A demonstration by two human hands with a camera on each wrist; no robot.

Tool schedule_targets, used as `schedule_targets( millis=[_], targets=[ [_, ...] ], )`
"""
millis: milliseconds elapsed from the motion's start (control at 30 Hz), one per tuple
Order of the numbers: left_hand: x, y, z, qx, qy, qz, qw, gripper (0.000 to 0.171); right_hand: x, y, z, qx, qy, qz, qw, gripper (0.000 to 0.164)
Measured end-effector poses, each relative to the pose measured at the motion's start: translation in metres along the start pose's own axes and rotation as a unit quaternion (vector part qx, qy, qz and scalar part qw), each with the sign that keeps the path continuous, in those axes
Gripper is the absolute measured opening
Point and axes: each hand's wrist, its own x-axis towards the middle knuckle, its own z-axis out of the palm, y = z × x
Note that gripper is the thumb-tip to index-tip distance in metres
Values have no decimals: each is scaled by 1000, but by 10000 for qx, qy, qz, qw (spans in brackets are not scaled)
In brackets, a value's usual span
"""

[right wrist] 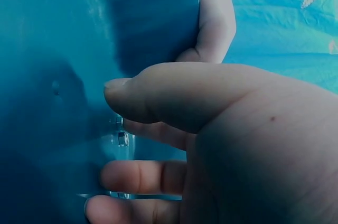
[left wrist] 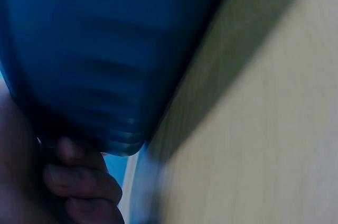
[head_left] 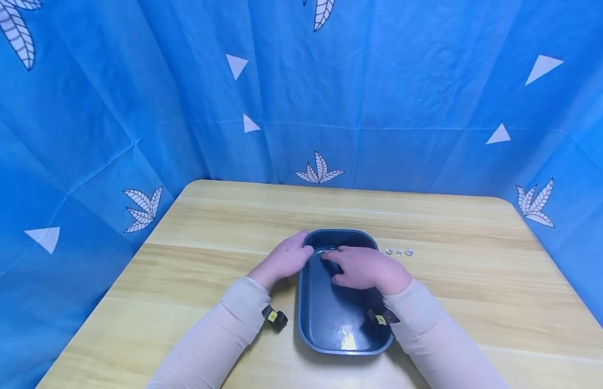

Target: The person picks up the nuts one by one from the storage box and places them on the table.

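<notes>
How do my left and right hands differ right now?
The left hand holds the tray at its left side, near the far end; the right hand reaches inside it.
The left hand's fingers are curled; the right hand's thumb and fingers are spread apart.
Both are bare, below pale sleeves.

A hand could enter the tray (head_left: pixel 323 313) over its near end; the right hand (head_left: pixel 366 266) (reaching inside) and left hand (head_left: pixel 286 255) obstruct the far end.
</notes>
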Motion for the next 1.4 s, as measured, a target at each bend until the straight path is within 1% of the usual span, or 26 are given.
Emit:
schedule_targets(
  millis=[67, 233, 300, 367, 433, 500, 567, 733, 833, 1133, 1400],
  targets=[
    [0, -1, 0, -23, 0, -9, 10000, 39, 1, 1, 1, 53, 80, -61, 9999, 52],
    [1, -1, 0, -13, 2, 70, 10000, 34, 2, 3, 2, 249, 272, -231, 9991, 36],
    [0, -1, 0, -32, -3, 101, 9999, 31, 2, 3, 2, 247, 294, -240, 9990, 37],
    [0, -1, -1, -61, -2, 94, 9999, 30, 2, 3, 2, 226, 293, -198, 9991, 44],
    [0, -1, -1, -80, -5, 76, 9999, 31, 1, 2, 2, 160, 244, -159, 9994, 49],
    [-1, 0, -1, -72, -5, 90, 9999, 33, 1, 2, 2, 118, 205, -162, 9996, 50],
    [-1, 1, -1, -46, 11, 89, 9999, 34, 1, 2, 1, 126, 196, -229, 9995, 45],
    [-1, 2, -1, -45, 43, 92, 9999, 28, 1, 3, 1, 192, 275, -342, 9988, 23],
    [-1, 1, -1, -91, 24, 90, 9999, 28, 1, 3, 2, 175, 292, -304, 9990, 17],
    [1, -1, -1, -119, 28, 73, 9999, 33, 2, 2, 3, -1, 124, 61, 9999, 19],
    [1, -2, -1, -128, -4, 73, 9999, 31, 2, 0, 2, -163, 106, -62, 9998, 21]
  ],
)
